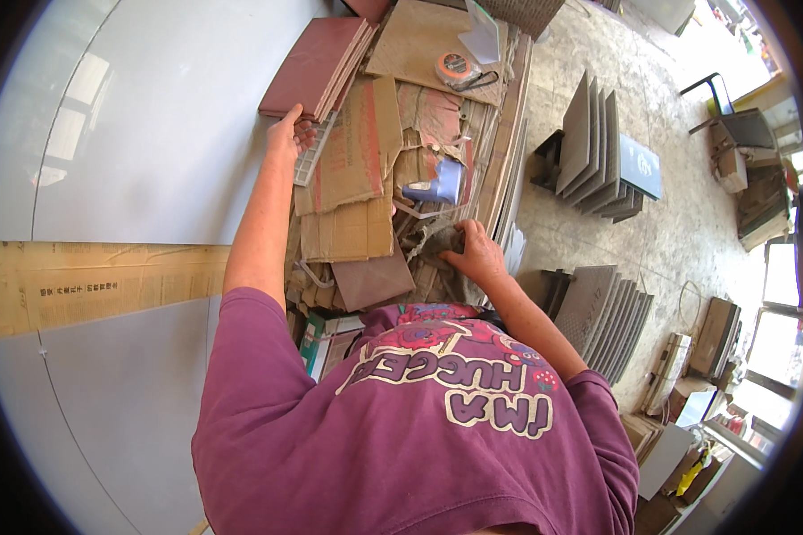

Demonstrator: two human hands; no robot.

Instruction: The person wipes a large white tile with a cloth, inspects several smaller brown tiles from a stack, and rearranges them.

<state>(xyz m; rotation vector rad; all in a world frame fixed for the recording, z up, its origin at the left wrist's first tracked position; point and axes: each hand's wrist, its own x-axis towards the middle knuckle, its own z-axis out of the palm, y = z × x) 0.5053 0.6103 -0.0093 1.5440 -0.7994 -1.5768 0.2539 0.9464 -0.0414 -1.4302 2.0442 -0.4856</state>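
Note:
A stack of reddish-brown tiles (317, 67) lies at the far left of the cardboard-covered work surface. At its near corner my left hand (293, 134) grips the edge, thumb side up and fingers curled at the side. Just under that hand is a white plastic grid (310, 160). My right hand (478, 254) is closed on a crumpled grey rag (443, 239), close to my body. Between the hands lie torn cardboard pieces (352, 147) and a blue-and-white handled tool (435, 185). A loose brown tile (373, 281) rests near my shirt.
An orange-faced tape measure (455, 67) with a black strap sits on far cardboard. Large glossy pale slabs (152, 116) fill the left side. On the floor to the right, tile samples stand in racks (591, 143) (602, 316). A dark chair (736, 125) is farther right.

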